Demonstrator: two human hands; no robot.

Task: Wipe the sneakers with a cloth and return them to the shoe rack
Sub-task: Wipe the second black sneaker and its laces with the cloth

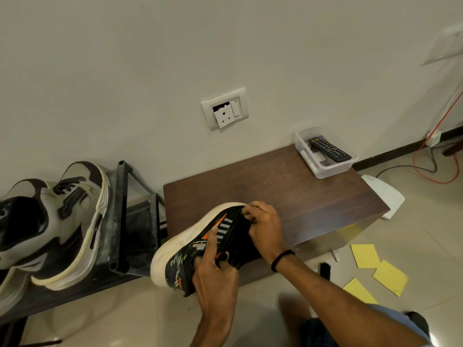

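Observation:
A black sneaker (pixel 190 249) with a white sole and orange and white marks lies tilted on its side, partly on the front left corner of a dark wooden table (pixel 288 191). My left hand (pixel 215 274) grips it near the heel opening, forefinger stretched along its side. My right hand (pixel 263 226) grips the toe end with curled fingers. Whether a cloth is in either hand cannot be seen. A pair of grey and black sneakers (pixel 57 221) sits on the dark metal shoe rack (pixel 120 221) at the left.
A clear plastic box (pixel 325 169) holding a remote stands at the table's back right corner. Yellow paper sheets (pixel 375 266), a small black brush (pixel 325 267) and cables lie on the tiled floor at the right. A wall socket (pixel 225 111) sits above the table.

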